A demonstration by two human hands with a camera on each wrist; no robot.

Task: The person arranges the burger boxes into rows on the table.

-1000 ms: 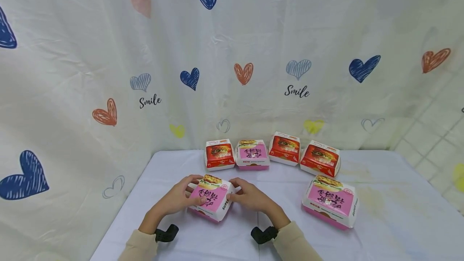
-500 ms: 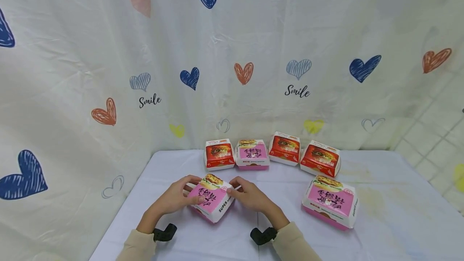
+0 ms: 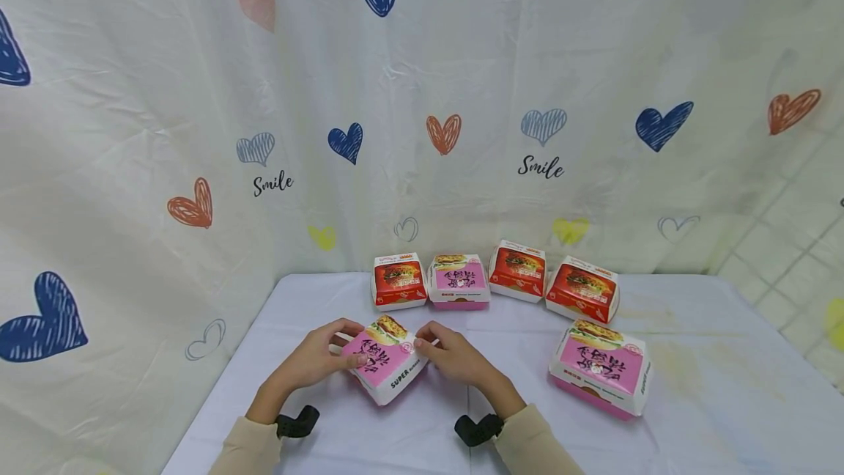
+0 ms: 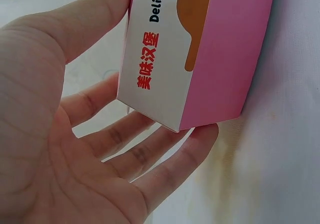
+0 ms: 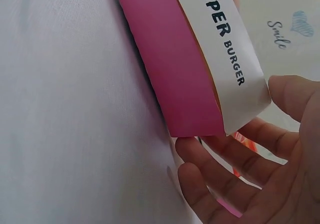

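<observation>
Holding pink-and-white burger box (image 3: 385, 359) from both sides, a little left of centre in the near part of white-covered bench (image 3: 376, 446). Set at an angle: "SUPER BURGER" side toward near right, red-lettered side toward near left. Seated with lid over pink base, thin gap along seam in right wrist view. Cannot tell whether resting fully on bench or partly raised.

Clamped at left by left hand (image 3: 319, 354): thumb on lid, fingers spread from one another and bent against far left side. Clamped at right by right hand (image 3: 455, 354): thumb on lid corner, fingers bent toward far right side.

Noted along far side of bench, left to right, each just beside the next: first red box (image 3: 400, 281), small pink box (image 3: 459, 281), second red box (image 3: 518, 271), third red box (image 3: 583, 289). Noted at near right, just nearer than third red box: other pink box (image 3: 598, 369). Cannot tell whether touching. Hung behind bench: heart-print curtain (image 3: 475, 57).
</observation>
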